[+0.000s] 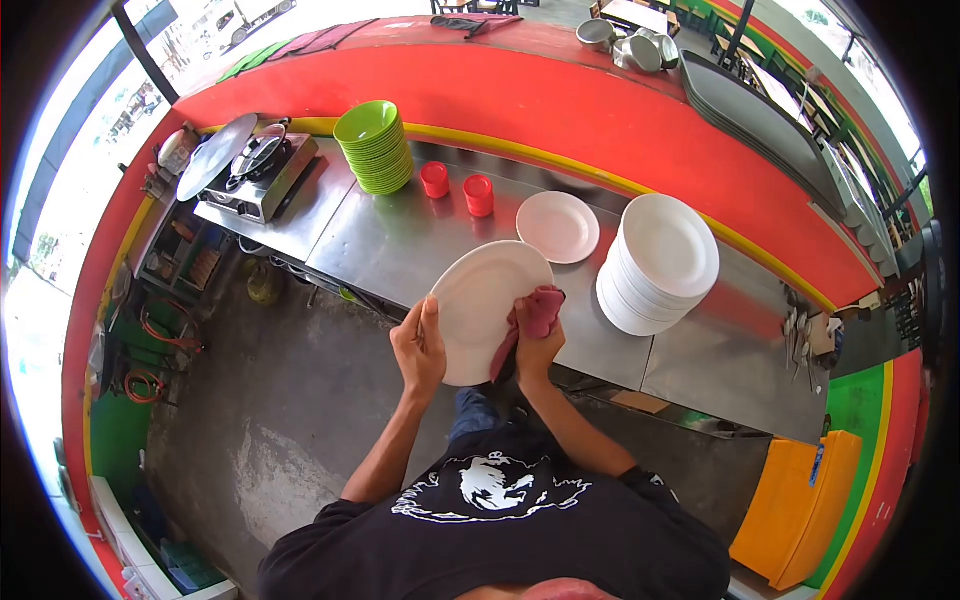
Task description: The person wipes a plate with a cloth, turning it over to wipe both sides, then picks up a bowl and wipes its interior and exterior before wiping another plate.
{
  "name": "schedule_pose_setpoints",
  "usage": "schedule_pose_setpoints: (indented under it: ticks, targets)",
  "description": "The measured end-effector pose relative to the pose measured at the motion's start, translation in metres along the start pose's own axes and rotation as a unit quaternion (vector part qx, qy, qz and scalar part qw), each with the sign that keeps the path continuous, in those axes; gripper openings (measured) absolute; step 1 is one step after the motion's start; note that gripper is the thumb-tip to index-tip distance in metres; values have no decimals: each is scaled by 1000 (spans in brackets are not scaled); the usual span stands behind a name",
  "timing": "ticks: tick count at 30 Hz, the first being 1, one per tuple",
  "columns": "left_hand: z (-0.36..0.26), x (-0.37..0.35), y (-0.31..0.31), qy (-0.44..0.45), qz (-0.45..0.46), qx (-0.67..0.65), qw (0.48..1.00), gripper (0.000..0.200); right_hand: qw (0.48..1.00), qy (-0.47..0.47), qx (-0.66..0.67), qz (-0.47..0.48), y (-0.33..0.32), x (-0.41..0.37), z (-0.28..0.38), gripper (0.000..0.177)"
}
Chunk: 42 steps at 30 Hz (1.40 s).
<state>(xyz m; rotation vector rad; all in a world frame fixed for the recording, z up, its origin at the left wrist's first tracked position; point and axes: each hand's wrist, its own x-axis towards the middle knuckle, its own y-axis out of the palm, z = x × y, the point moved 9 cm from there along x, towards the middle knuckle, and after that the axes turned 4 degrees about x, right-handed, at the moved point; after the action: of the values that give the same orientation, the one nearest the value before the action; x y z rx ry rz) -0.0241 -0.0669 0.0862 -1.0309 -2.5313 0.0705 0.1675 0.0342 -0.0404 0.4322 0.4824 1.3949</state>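
Note:
My left hand (420, 345) grips the left rim of a white oval plate (485, 300), holding it tilted above the front edge of the steel counter (400, 240). My right hand (538, 345) presses a red cloth (540, 308) against the plate's right side. Just beyond, a single white plate (558, 226) lies flat on the counter, and a tall stack of white plates (660, 262) stands to its right.
A stack of green bowls (375, 147) and two red cups (457, 187) stand at the counter's back. A gas stove with lids (255, 165) is at the far left. Grey trays (760, 120) lean on the red ledge. An orange bin (795, 505) stands on the floor, right.

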Motion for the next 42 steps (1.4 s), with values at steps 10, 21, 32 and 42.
schedule_pose_setpoints:
  ticks: [10, 21, 32, 42]
  targets:
    - [41, -29, 21, -87, 98, -37, 991, 34, 994, -52, -72, 70, -25, 29, 24, 26]
    - [8, -37, 59, -9, 445, 108, 889, 29, 666, -248, -479, 516, 72, -32, 93, 64]
    - [-7, 1, 7, -34, 65, -75, 994, 37, 992, -97, -53, 55, 6, 4, 72, 31]
    - [32, -49, 51, -38, -40, -153, 987, 39, 998, 12, 40, -55, -27, -13, 27, 25]
